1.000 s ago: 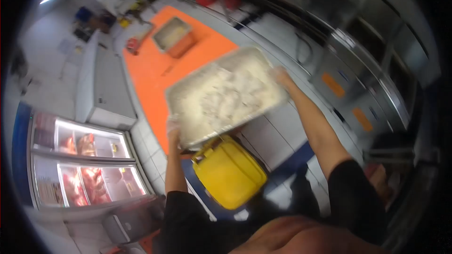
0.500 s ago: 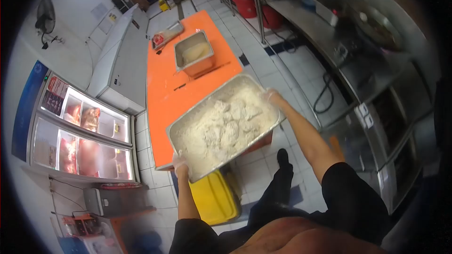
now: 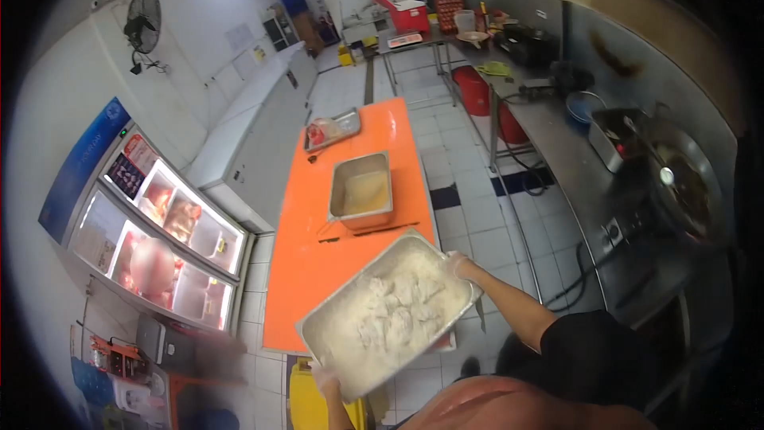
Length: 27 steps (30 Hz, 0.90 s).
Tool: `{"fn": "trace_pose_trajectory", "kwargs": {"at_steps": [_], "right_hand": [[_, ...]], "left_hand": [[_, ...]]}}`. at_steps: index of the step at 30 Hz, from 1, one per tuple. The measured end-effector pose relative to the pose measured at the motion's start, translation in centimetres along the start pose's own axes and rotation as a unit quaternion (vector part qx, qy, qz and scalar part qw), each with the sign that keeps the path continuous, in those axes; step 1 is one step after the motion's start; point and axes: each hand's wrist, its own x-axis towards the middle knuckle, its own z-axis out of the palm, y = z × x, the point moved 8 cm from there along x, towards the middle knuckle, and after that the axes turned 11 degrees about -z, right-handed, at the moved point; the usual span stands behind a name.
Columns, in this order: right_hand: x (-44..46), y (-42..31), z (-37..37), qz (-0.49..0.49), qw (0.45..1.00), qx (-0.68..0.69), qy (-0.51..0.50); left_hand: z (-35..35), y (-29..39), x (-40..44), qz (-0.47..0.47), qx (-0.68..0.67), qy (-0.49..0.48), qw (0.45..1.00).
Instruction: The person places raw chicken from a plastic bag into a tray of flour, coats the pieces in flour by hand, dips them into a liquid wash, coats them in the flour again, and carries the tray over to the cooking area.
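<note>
Both of my hands hold a large rectangular metal tray (image 3: 423, 351), tilted across the near end of the orange table. My left hand (image 3: 325, 382) grips its near left corner, fingers partly hidden by the rim. At the far right corner, my right hand (image 3: 463, 266) is closed on the edge. Both hands appear to wear thin clear gloves. Inside lies white flour (image 3: 337, 344) with several flour-coated pieces (image 3: 398, 314), whose kind I cannot make out for sure. Farther along the orange table (image 3: 298, 271) stands a deep metal pan (image 3: 360, 211) with pale yellowish contents.
A small metal tray (image 3: 350, 124) with a red-and-clear bag lies at the table's far end. Below my left hand is a yellow bin (image 3: 306, 398). A lit display fridge (image 3: 239, 275) stands left; a steel counter (image 3: 557, 163) with a large wok (image 3: 684, 179) runs along the right.
My view has tilted up, so the table and the flour tray appear lower, and more of the back of the room shows. Both hands keep their grip on the tray.
</note>
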Motion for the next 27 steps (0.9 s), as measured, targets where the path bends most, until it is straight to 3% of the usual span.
{"fn": "trace_pose_trajectory", "kwargs": {"at_steps": [1,4,7,9,10,13,14,15,16,17,18,19,21,22,24,27], "right_hand": [[0.2,-0.3,-0.4,-0.007,0.999,0.013,-0.047],[-0.9,-3.5,-7.3,0.02,0.991,0.103,-0.087],[0.1,-3.2,-9.6,0.007,0.99,0.109,-0.088],[-0.2,-3.3,-13.1,0.044,0.987,0.123,-0.089],[0.3,-1.9,-14.7,0.071,0.983,0.14,-0.094],[4.5,8.4,-18.1,0.038,0.993,0.085,-0.068],[6.9,14.2,-15.3,-0.075,0.981,-0.096,-0.152],[9.1,19.9,-12.5,-0.215,0.895,-0.343,-0.187],[11.0,25.6,-10.3,-0.335,0.782,-0.501,-0.161],[11.3,24.8,-17.5,-0.265,0.927,-0.262,-0.049],[11.7,30.4,-18.3,-0.157,0.987,-0.04,0.015],[9.2,27.7,-26.3,-0.044,0.997,0.032,0.057],[6.4,28.0,-35.3,-0.031,0.978,-0.033,0.202],[7.2,30.4,-37.5,0.058,0.993,-0.083,0.068],[4.3,32.5,-42.5,0.172,0.983,-0.068,0.001],[-1.7,31.7,-49.6,0.226,0.953,0.039,0.199]], "left_hand": [[0.4,-0.8,-0.9,0.022,0.018,0.058,0.998],[2.4,2.0,-6.0,0.005,0.093,0.103,0.99],[3.6,4.6,-9.3,-0.075,0.023,0.076,0.994],[5.7,7.1,-11.3,-0.045,-0.078,0.044,0.995],[7.7,8.6,-12.1,-0.027,-0.125,0.035,0.991],[17.7,12.8,-13.0,-0.043,-0.1,0.02,0.994],[20.7,14.2,-13.3,-0.052,-0.102,0.011,0.993],[23.8,15.6,-13.3,-0.058,-0.104,-0.002,0.993],[26.9,17.3,-13.1,-0.061,-0.107,-0.016,0.992],[29.6,18.9,-12.3,-0.058,-0.104,-0.034,0.992],[31.9,20.1,-11.0,-0.05,-0.107,-0.057,0.991],[34.5,20.8,-9.7,-0.04,-0.111,-0.088,0.989],[40.1,21.8,-7.4,-0.031,-0.116,-0.15,0.981],[42.9,22.5,-6.2,-0.018,-0.123,-0.178,0.976],[48.0,25.5,-4.1,0.005,-0.13,-0.224,0.966],[53.3,40.8,-7.9,0.005,-0.058,-0.25,0.966]]}}
